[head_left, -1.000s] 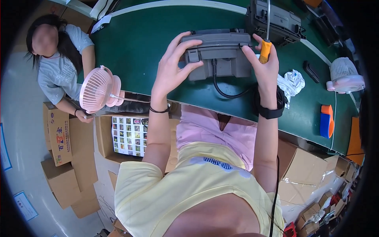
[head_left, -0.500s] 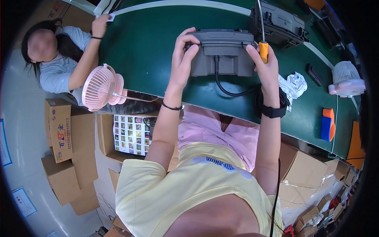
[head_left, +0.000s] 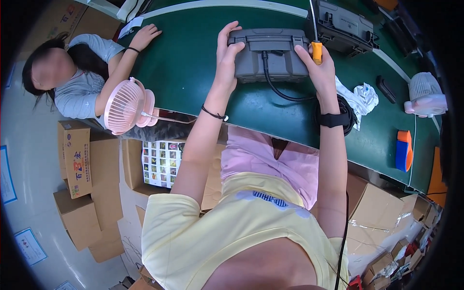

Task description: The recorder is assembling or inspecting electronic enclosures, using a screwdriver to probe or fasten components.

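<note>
A grey hard plastic case (head_left: 270, 60) with a ribbed black cable (head_left: 273, 87) coming out of its front is held between my two hands over the green table. My left hand (head_left: 226, 58) clasps its left end, thumb on the front near the top corner. At the right end, my right hand (head_left: 323, 72) presses its thumb on a front latch. That same hand also keeps a screwdriver (head_left: 317, 52) with an orange-yellow handle, its shaft pointing away from me. The cable runs to a black coil (head_left: 338, 116) beside my right wrist.
Another dark case (head_left: 342, 30) stands at the back right. White crumpled cloth (head_left: 362, 99), a black object (head_left: 385, 90), an orange-and-blue tape roll (head_left: 404, 151) and a white fan (head_left: 425, 94) lie rightward. A pink fan (head_left: 126, 107) and a co-worker's hand (head_left: 146, 36) are left.
The case has tilted so more of its front face shows, and it has shifted slightly away with both hands. The co-worker's hand has left the white item and rests on the table.
</note>
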{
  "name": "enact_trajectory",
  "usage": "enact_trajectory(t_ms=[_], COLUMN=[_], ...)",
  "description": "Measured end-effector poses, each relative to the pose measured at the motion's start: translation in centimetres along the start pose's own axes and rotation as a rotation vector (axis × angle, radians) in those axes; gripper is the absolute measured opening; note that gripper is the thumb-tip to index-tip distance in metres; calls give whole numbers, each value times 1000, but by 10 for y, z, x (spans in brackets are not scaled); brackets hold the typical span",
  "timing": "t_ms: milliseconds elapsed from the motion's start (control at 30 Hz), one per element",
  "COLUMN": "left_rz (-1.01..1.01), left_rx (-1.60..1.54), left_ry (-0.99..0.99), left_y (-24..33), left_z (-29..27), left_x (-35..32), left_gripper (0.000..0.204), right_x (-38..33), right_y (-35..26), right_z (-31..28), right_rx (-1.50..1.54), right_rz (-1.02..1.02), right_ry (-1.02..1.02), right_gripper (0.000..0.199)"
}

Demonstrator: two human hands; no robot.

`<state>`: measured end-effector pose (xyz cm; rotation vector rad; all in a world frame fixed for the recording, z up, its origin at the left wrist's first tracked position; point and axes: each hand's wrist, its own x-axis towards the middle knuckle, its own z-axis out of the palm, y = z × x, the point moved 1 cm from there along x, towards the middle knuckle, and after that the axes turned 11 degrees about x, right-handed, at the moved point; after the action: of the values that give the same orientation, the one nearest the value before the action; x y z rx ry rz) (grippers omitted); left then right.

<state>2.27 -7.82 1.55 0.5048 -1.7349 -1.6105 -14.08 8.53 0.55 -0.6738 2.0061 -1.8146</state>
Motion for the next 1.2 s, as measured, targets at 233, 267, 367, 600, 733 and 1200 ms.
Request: enact_trajectory(t_ms=[233, 267, 367, 600, 733, 1200], left_rz=[30, 32, 130, 703, 664, 369], left_rx=[47, 45, 338, 1253, 1323, 1024], left_ry=[22, 18, -31, -69, -162, -3], left_y=[-5, -4, 4, 38, 33, 15], left_z=[-4, -5, -11, 13, 23, 7], left_x=[-5, -5, -3, 10, 23, 24], left_gripper=[55, 55, 57, 85, 81, 30], right_x=[-3, -3, -1, -3, -3, -23], right_y=[-6, -5, -1, 1, 0, -12], right_z=[1, 0, -1, -2, 0, -16], right_rx=[5, -2, -5, 49, 55, 14], right_rz=[-14, -24, -42, -70, -71, -180], right_ry=[4, 4, 4, -15, -14, 92], right_gripper=[68, 68, 67, 63, 62, 50])
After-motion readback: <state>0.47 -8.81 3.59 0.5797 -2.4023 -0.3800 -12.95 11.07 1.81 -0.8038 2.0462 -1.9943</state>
